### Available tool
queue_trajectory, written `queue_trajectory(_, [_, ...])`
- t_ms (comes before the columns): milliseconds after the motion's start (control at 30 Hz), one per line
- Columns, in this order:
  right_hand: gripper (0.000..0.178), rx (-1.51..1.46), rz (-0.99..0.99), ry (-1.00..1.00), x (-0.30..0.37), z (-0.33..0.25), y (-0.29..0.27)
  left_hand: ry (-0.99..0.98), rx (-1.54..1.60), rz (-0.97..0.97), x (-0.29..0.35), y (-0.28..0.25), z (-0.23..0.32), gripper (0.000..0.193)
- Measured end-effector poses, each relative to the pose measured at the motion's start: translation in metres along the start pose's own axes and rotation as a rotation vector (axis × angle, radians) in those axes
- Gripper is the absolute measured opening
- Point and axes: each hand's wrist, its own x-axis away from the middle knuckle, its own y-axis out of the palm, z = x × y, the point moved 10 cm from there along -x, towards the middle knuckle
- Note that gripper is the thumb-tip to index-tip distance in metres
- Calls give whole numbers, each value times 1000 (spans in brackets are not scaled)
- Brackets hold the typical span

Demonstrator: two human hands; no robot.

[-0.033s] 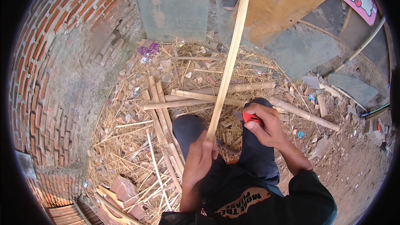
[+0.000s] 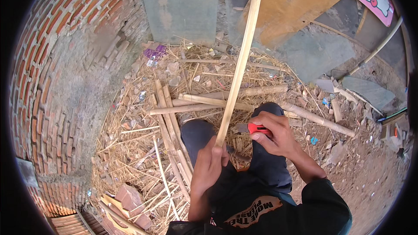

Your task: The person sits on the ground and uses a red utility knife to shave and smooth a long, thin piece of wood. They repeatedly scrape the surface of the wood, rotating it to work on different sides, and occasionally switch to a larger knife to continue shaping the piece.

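"Where are you holding the pale strip?"
"Over the straw; my left grip is clasping its lower end."
"And your right grip?"
"From afar, I'm seeing it clutching a red-handled knife near the strip."

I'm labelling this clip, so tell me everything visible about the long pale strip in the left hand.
The long pale strip is straight and narrow, yellowish, apparently split bamboo or wood, with lines running lengthwise. Its near end is gripped in the left hand; from there it points away, slanting slightly right. In view, its far end overlaps a brown board. The red-handled blade appears just apart from it.
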Motion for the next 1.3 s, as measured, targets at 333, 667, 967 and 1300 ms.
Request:
queue_trajectory(333, [39, 259, -2, -168, 5, -22, 21, 34, -132, 41, -5, 8, 20, 62])
queue_trajectory(667, [34, 311, 20, -112, 2, -26, 15, 7, -257, 106, -6, 11, 26, 45])
queue_trajectory(967, [28, 315, 40, -109, -2, -27, 12, -49, -284, 158, 0, 9, 17, 35])
queue_trajectory(1300, [31, 353, 54, -112, 0, -21, 9, -85, -285, 155, 7, 7, 19, 33])
